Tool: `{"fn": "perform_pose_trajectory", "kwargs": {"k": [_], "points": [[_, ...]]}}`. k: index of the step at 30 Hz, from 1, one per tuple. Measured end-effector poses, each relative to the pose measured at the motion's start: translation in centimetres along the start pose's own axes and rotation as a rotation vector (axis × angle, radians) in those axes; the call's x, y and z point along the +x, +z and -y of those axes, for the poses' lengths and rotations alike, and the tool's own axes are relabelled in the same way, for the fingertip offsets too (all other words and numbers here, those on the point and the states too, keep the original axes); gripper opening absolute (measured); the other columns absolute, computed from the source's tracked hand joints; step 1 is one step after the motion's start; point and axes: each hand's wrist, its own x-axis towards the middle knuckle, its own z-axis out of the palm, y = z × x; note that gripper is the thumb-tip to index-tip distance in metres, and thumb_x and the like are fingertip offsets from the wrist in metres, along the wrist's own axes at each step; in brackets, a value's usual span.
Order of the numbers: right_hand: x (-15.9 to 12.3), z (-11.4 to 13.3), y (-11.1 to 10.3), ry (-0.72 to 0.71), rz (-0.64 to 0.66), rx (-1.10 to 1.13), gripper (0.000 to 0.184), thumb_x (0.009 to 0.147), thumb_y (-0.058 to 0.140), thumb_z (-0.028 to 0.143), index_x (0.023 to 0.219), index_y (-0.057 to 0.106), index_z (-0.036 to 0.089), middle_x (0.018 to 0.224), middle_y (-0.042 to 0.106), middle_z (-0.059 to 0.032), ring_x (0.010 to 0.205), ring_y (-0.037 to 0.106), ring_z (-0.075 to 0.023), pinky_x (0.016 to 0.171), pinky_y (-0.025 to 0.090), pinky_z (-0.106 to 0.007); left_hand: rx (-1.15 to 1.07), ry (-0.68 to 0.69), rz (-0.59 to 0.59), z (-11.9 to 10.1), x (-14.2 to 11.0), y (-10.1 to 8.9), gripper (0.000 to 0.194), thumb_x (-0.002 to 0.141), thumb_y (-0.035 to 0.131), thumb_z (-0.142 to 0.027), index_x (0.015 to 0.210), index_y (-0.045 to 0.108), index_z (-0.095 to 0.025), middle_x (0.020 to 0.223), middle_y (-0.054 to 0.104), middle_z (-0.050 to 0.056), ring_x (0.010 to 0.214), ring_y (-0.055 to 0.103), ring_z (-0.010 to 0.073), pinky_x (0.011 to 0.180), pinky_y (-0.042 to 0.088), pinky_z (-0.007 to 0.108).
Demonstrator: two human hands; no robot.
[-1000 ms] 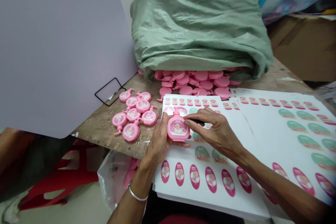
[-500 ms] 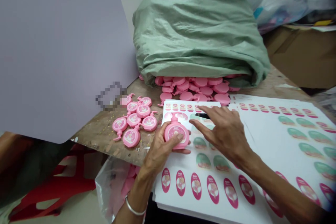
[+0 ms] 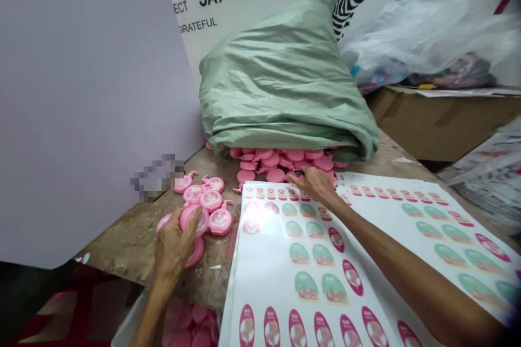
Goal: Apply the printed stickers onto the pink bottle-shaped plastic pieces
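Observation:
My left hand (image 3: 173, 246) is closed around a pink toy pump bottle (image 3: 188, 218), at the group of labelled bottles on the left of the table; its fingers hide part of that bottle. Beside it lie several pink bottles with round printed labels (image 3: 220, 221). My right hand (image 3: 317, 183) reaches to the front of a heap of plain pink bottles (image 3: 275, 175). A thin black pen-like tool (image 3: 299, 172) sticks out of its fingers; whether they also touch a bottle is hidden. Sticker sheets (image 3: 268, 260) with pink and green printed stickers lie below the right forearm.
A green sack (image 3: 280, 87) rests over the heap. A second stack of sticker sheets (image 3: 391, 222) lies at the right. Behind it stands a cardboard box (image 3: 439, 119). A pale panel (image 3: 89, 108) bounds the left side. More pink pieces (image 3: 191, 325) sit in a bag below the table edge.
My left hand has carried the pink bottle left from above the sheet to the labelled group. My right hand has moved forward to the heap. The view has tilted up.

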Motion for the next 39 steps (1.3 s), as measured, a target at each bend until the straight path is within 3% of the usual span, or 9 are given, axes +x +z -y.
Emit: {"fn": "perform_pose_trajectory", "kwargs": {"k": [5,9,14,17,20,22,25,32,39], "points": [[2.5,0.0,1.6,0.009,0.122,0.016,0.039,0.075,0.064,0.053,0.073,0.070,0.014,0.069,0.068,-0.0093,0.067,0.063,-0.0224,0.057,0.041,-0.028,0.251,0.358,-0.181,-0.6,0.8,0.0,0.024,0.086,0.057,-0.039,0.102,0.063,-0.022,0.114,0.058,0.014,0.116,0.051,0.0383,0.100,0.038,0.055],[2.3,-0.7,1.6,-0.089,0.113,0.060,0.033,0.082,0.057,0.045,0.074,0.066,0.014,0.062,0.061,-0.0023,0.059,0.056,-0.0151,0.052,0.034,-0.024,0.102,0.411,-0.069,-2.7,-0.6,2.2,0.019,0.090,0.055,-0.030,0.105,0.061,-0.020,0.114,0.061,0.011,0.111,0.057,0.0301,0.096,0.046,0.048],[0.9,-0.3,-2.2,-0.186,0.026,0.078,0.028,0.085,0.054,0.041,0.079,0.064,0.015,0.065,0.061,-0.0029,0.062,0.053,-0.0150,0.054,0.032,-0.025,-0.057,0.403,0.122,-4.7,-0.7,5.5,0.018,0.090,0.054,-0.028,0.103,0.060,-0.017,0.110,0.061,0.010,0.098,0.062,0.0220,0.082,0.054,0.038],[-1.5,1.2,-5.6,-0.366,-0.012,0.112,0.026,0.084,0.056,0.042,0.083,0.064,0.017,0.068,0.064,-0.0028,0.061,0.054,-0.0148,0.056,0.033,-0.025,-0.051,0.422,0.137,-6.4,-0.3,6.3,0.037,0.081,0.066,-0.032,0.114,0.058,-0.016,0.124,0.056,0.015,0.119,0.051,0.0285,0.095,0.048,0.044],[-4.8,3.0,-8.0,-0.652,0.108,0.150,0.023,0.084,0.059,0.041,0.089,0.065,0.019,0.075,0.069,-0.0029,0.063,0.058,-0.0147,0.058,0.036,-0.024,-0.134,0.355,0.391,-7.9,-0.4,6.2,0.063,0.071,0.075,-0.038,0.127,0.053,-0.019,0.130,0.053,0.014,0.120,0.051,0.0297,0.093,0.048,0.040],[-6.6,3.8,-8.4,-0.761,0.257,0.155,0.019,0.086,0.058,0.037,0.092,0.067,0.020,0.079,0.071,-0.0026,0.065,0.060,-0.0144,0.059,0.036,-0.024,-0.234,0.221,0.686,-8.1,-1.1,6.1,0.053,0.073,0.073,-0.041,0.119,0.059,-0.020,0.110,0.062,0.008,0.095,0.061,0.0227,0.074,0.052,0.031],[-8.1,4.2,-7.1,-0.784,0.381,0.217,0.018,0.088,0.057,0.033,0.094,0.068,0.021,0.086,0.072,-0.0036,0.071,0.062,-0.0152,0.063,0.039,-0.025,-0.272,-0.003,0.809,-7.1,-3.0,5.9,0.035,0.071,0.074,-0.044,0.088,0.065,-0.015,0.079,0.060,0.001,0.068,0.056,0.0142,0.057,0.045,0.023],[-9.5,3.6,-0.2,-0.480,0.254,0.331,0.025,0.096,0.040,0.038,0.088,0.056,0.020,0.078,0.065,-0.0027,0.066,0.055,-0.0156,0.062,0.038,-0.028,-0.708,-0.439,0.427,-3.8,-5.8,4.4,0.036,0.075,0.073,-0.040,0.098,0.061,-0.015,0.087,0.067,0.005,0.073,0.065,0.0149,0.068,0.053,0.025],[-10.7,4.1,4.6,-0.482,0.017,0.139,0.013,0.091,0.048,0.028,0.086,0.056,0.019,0.085,0.068,-0.0071,0.080,0.055,-0.0224,0.072,0.035,-0.034,-0.834,-0.501,0.399,-3.4,-4.7,5.5,0.042,0.072,0.076,-0.037,0.104,0.061,-0.014,0.097,0.068,0.009,0.067,0.069,0.0172,0.059,0.059,0.028]]}}
